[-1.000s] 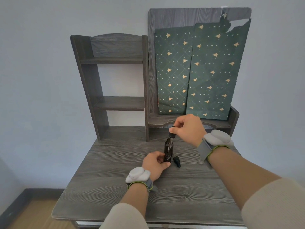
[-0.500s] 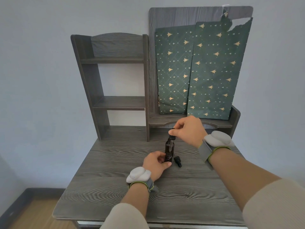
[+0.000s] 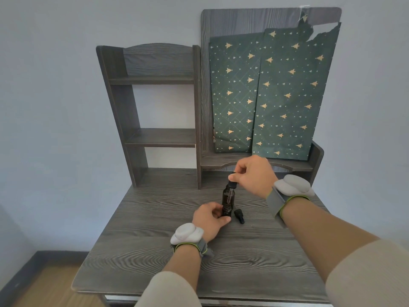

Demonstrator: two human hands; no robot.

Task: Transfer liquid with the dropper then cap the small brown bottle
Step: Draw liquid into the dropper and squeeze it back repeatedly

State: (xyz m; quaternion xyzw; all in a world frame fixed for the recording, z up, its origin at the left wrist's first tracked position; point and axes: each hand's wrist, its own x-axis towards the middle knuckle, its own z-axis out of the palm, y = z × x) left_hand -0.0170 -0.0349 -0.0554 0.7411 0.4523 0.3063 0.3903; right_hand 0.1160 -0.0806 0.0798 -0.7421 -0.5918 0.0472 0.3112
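The small brown bottle (image 3: 227, 203) stands upright on the counter (image 3: 155, 251), about midway across and towards the back. Your left hand (image 3: 209, 220) is at its lower part. The fingers curl round the left side and the thumb reaches along the front of the base, so this hand grips the bottle and rests on the counter.

Your right hand (image 3: 254, 176) is above and just right of the bottle's mouth. Its thumb and forefinger pinch the black top of the dropper (image 3: 232, 184), and the other fingers are curled in. The dropper hangs straight down, and its thin tube shows through the brown glass inside the bottle. Its black collar is right at the bottle's neck. I cannot tell whether it is seated there.

A black cap (image 3: 239, 216) lies on its side on the counter, just right of the bottle's base. It is near your left thumb but neither hand touches it.

Each wrist carries a grey band with a pale rounded pod (image 3: 293, 186).

At the back of the counter stands a dark shelf unit (image 3: 159, 138). To its right, two green paper bags (image 3: 272, 96) with gold tree prints lean upright on a low shelf.
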